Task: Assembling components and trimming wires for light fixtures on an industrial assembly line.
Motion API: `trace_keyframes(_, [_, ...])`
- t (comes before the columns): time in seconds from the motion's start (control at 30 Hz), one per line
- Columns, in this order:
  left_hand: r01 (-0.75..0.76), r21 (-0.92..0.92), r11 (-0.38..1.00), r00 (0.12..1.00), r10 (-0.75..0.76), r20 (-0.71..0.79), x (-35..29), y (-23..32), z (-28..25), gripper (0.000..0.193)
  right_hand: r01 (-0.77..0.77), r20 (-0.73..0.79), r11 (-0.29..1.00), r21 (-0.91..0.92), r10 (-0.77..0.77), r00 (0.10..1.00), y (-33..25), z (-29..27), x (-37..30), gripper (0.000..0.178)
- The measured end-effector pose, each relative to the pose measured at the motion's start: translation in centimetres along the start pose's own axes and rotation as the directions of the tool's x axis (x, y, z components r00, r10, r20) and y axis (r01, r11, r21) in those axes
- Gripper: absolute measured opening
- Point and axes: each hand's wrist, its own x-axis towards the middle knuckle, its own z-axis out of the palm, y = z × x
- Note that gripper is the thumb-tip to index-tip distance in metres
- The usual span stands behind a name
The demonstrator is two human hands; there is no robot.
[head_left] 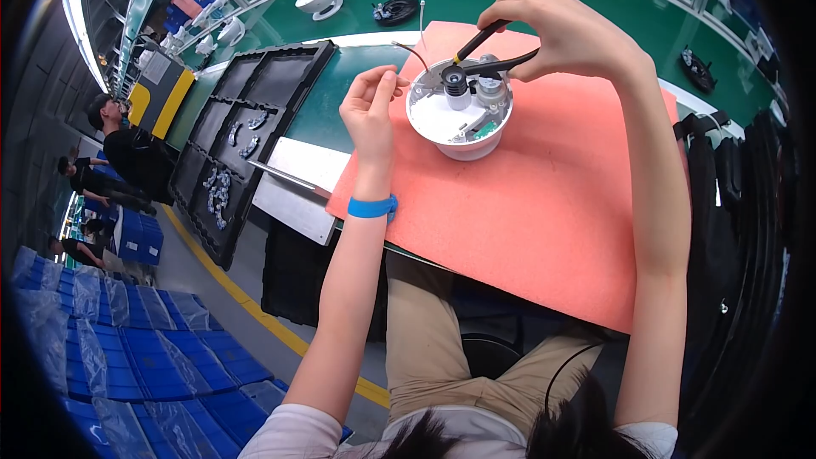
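sitting at left on the green bench (330,89), a black compartment tray (285,76) holds small silvery parts (219,189). the left hand (371,106), a blue band (371,206) on its wrist, has thumb and forefinger drawn close just left of the white round housing (466,151); i cannot tell whether they pinch a thin wire. the housing stands open-topped on the orange mat (552,191), between the hands. from its right, black-handled pliers (481,41) reach over it toward a black lens (455,76), handles apart, gripped between the right hand's (561,30) thumb and curled fingers. a black cable coil (697,70) lies far right.

bright, even | strip lights (75,25) upper left | edges bowed | corners black
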Motion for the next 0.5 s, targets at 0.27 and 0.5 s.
trace_keyframes(0.27, [-0.001,0.012,1.000,1.000,0.001,0.007,0.01,-0.14,-0.10,0.013,0.042,-0.047,0.997,-0.065,-0.045,0.998,-0.37,-0.07,-0.26,0.041])
trace_keyframes(0.5, [0.008,0.003,1.000,1.000,-0.008,0.005,0.03,-0.09,-0.19,0.013,0.030,-0.042,0.994,-0.107,-0.034,0.999,-0.42,-0.21,-0.38,0.035])
